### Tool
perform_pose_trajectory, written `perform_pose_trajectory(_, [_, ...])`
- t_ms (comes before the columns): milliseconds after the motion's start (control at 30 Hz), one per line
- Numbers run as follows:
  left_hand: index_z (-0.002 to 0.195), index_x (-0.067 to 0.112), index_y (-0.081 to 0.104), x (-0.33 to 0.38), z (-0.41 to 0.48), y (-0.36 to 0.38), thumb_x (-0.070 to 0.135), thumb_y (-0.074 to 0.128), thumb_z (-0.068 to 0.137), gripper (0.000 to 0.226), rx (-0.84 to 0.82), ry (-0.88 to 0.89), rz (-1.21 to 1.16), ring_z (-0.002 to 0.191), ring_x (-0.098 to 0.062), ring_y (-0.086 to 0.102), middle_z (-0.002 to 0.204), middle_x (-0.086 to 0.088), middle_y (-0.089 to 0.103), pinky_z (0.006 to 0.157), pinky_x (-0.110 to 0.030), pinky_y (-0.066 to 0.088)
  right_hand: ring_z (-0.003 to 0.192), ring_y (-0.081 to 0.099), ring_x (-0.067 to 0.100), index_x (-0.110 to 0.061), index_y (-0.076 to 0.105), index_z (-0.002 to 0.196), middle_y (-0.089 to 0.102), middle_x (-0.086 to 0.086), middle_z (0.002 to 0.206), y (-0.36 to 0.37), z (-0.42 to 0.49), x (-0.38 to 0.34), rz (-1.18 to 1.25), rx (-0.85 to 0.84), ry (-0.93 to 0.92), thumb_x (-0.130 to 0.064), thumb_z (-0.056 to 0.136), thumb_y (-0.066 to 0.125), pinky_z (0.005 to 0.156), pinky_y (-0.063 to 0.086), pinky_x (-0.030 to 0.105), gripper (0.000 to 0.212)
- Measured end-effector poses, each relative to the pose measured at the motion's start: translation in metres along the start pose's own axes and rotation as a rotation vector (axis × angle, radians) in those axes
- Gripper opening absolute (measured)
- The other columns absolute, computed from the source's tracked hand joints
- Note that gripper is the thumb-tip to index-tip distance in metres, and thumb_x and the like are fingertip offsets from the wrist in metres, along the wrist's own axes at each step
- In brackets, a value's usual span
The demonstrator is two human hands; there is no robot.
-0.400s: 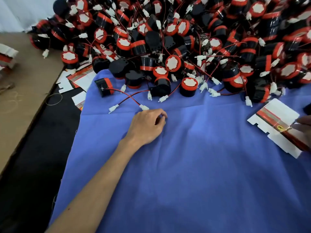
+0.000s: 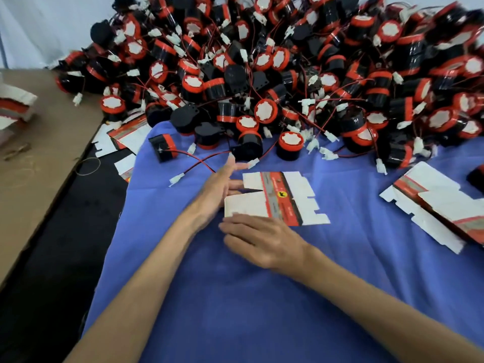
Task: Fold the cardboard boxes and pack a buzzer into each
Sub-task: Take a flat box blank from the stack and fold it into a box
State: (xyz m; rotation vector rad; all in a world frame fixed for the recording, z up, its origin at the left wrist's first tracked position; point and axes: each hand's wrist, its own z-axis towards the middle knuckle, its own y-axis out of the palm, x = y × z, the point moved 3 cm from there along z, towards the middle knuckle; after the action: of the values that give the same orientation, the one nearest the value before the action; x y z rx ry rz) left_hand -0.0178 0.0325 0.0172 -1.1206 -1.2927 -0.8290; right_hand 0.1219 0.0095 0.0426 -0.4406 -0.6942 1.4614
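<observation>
Left hand (image 2: 219,188), right hand (image 2: 263,242) touching flat box (image 2: 279,201)

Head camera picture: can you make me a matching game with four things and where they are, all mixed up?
Things:
1. flat box
2. buzzer pile
3. rubber band
4. stack of flat boxes

Places:
A. far side of the blue cloth
B. right edge of the cloth
C. at the fingertips of the left hand and right hand
D. dark surface left of the cloth

Pairs: 1-C, 2-A, 3-D, 4-B
</observation>
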Motion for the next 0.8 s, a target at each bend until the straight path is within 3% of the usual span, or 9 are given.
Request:
perform_pose_trajectory(100, [0.112, 0.029, 0.057, -0.006, -0.003, -0.013, 0.01, 0.061, 0.092, 0.028, 0.086, 0.006, -0.162, 0.081, -0.013, 0.067, 0.083, 0.006, 0.074, 0.067, -0.018, 0.054, 0.077, 0.069, 0.029, 0.002, 0.07, 0.08, 0.07, 0.016, 0.084, 0.027, 0.003, 0.004, 0.15, -0.21, 0.065, 0.005, 0.082, 0.067, 0.058, 0.056, 0.038, 0.005])
perform_pose_trajectory(200, [0.124, 0.022, 0.048, -0.004, -0.006, -0.014, 0.0, 0.064, 0.089, 0.044, 0.181, 0.039, -0.221, 0.081, -0.018, 0.069, 0.094, -0.007, 0.072, 0.071, -0.029, 0.057, 0.077, 0.068, 0.03, 0.002, 0.07, 0.088, 0.07, 0.014, 0.088, 0.026, 0.004, 0.025, 0.233, -0.111, 0.273, -0.015, 0.088, 0.065, 0.06, 0.055, 0.04, 0.018])
perform_pose_trajectory(300, [0.131, 0.019, 0.046, -0.004, -0.004, -0.016, 0.003, 0.065, 0.089, 0.049, 0.298, 0.022, -0.17, 0.082, -0.021, 0.068, 0.093, -0.011, 0.072, 0.075, -0.037, 0.056, 0.1, 0.063, 0.03, 0.001, 0.069, 0.101, 0.066, 0.014, 0.112, 0.017, -0.008, 0.053, 0.053, 0.064, 0.642, -0.017, 0.088, 0.06, 0.079, 0.055, 0.038, 0.024])
perform_pose_trajectory(400, [0.132, 0.017, 0.049, -0.007, -0.003, -0.016, 0.003, 0.067, 0.088, 0.05, 0.305, 0.044, -0.186, 0.076, -0.014, 0.069, 0.085, -0.003, 0.072, 0.072, -0.034, 0.057, 0.123, 0.048, 0.022, -0.008, 0.056, 0.128, 0.053, 0.007, 0.134, 0.014, -0.018, 0.086, 0.158, 0.018, 1.13, -0.027, 0.094, 0.058, 0.103, 0.04, 0.031, 0.04])
perform_pose_trajectory(500, [0.126, 0.029, 0.05, -0.007, -0.004, -0.018, 0.005, 0.068, 0.087, 0.049, 0.283, 0.057, -0.243, 0.074, -0.013, 0.069, 0.079, 0.0, 0.073, 0.069, -0.033, 0.057, 0.103, 0.06, 0.008, -0.019, 0.06, 0.12, 0.064, -0.005, 0.118, 0.02, -0.023, 0.096, 0.499, -0.023, 1.382, -0.038, 0.093, 0.058, 0.09, 0.049, 0.026, 0.034])
perform_pose_trajectory(567, [0.126, 0.035, 0.048, -0.007, -0.006, -0.017, 0.006, 0.066, 0.089, 0.05, 0.253, 0.066, -0.267, 0.072, -0.012, 0.07, 0.074, 0.003, 0.073, 0.065, -0.029, 0.057, 0.088, 0.057, -0.005, -0.036, 0.062, 0.104, 0.062, -0.023, 0.102, 0.022, -0.02, 0.091, 0.567, -0.033, 1.391, -0.048, 0.087, 0.062, 0.074, 0.045, 0.01, 0.021])
perform_pose_trajectory(633, [0.128, 0.037, 0.046, -0.008, -0.007, -0.017, 0.005, 0.064, 0.091, 0.052, 0.25, 0.072, -0.289, 0.075, -0.014, 0.07, 0.076, 0.0, 0.073, 0.068, -0.029, 0.057, 0.09, 0.052, -0.005, -0.048, 0.057, 0.09, 0.057, -0.034, 0.093, 0.023, -0.014, 0.086, 0.55, -0.078, 1.334, -0.059, 0.078, 0.065, 0.073, 0.041, 0.01, 0.018])
perform_pose_trajectory(733, [0.128, 0.036, 0.047, -0.008, -0.008, -0.018, 0.003, 0.063, 0.091, 0.053, 0.24, 0.072, -0.317, 0.075, -0.016, 0.071, 0.077, -0.002, 0.074, 0.066, -0.03, 0.059, 0.111, 0.045, 0.006, -0.034, 0.052, 0.122, 0.048, -0.016, 0.119, 0.033, -0.019, 0.081, 0.453, -0.204, 1.287, -0.066, 0.073, 0.067, 0.09, 0.043, 0.028, 0.061])
perform_pose_trajectory(800, [0.127, 0.032, 0.048, -0.009, -0.008, -0.017, 0.0, 0.063, 0.09, 0.051, 0.238, 0.069, -0.279, 0.069, -0.011, 0.071, 0.073, 0.002, 0.074, 0.059, -0.024, 0.056, 0.12, 0.043, 0.009, -0.019, 0.044, 0.137, 0.04, -0.006, 0.137, 0.038, -0.025, 0.082, 0.399, -0.192, 1.323, -0.061, 0.074, 0.07, 0.091, 0.037, 0.026, 0.081])
